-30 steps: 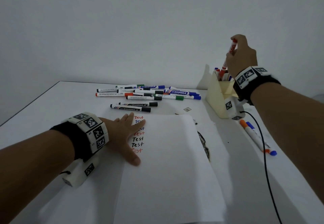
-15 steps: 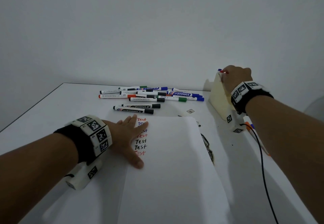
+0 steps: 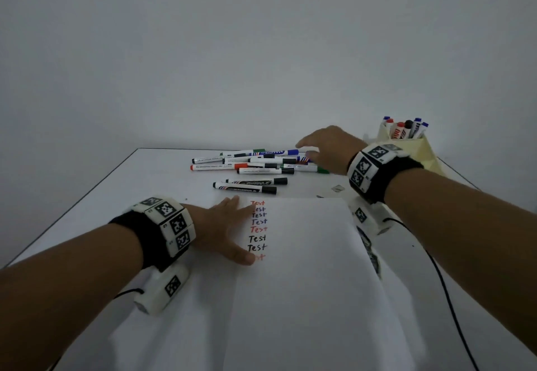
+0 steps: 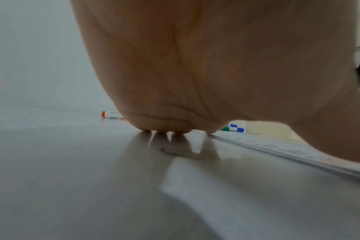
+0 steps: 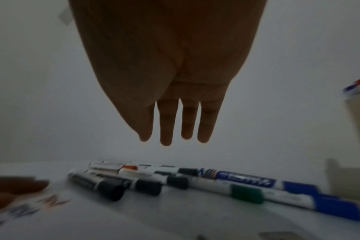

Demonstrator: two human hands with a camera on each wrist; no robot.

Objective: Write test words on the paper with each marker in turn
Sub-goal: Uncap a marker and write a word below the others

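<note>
Plain office-like room: white table (image 3: 162, 167), bare wall (image 3: 261, 51)

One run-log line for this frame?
left hand flat on white paper sheet | right hand open above loose markers | holds nothing

The paper (image 3: 305, 269) lies on the table (image 3: 122, 196) at the centre, with a column of written words (image 3: 258, 229) down its 10 o'clock part. The left hand (image 3: 223, 231) rests flat on the paper's edge at 9 o'clock, touching those words. A cluster of loose markers (image 3: 255, 164) lies on the table beyond the paper at 12 o'clock; the right hand (image 3: 328, 149) hovers above its 3 o'clock end. A holder (image 3: 418, 149) with upright markers (image 3: 406, 128) in it stands at 2 o'clock
</note>
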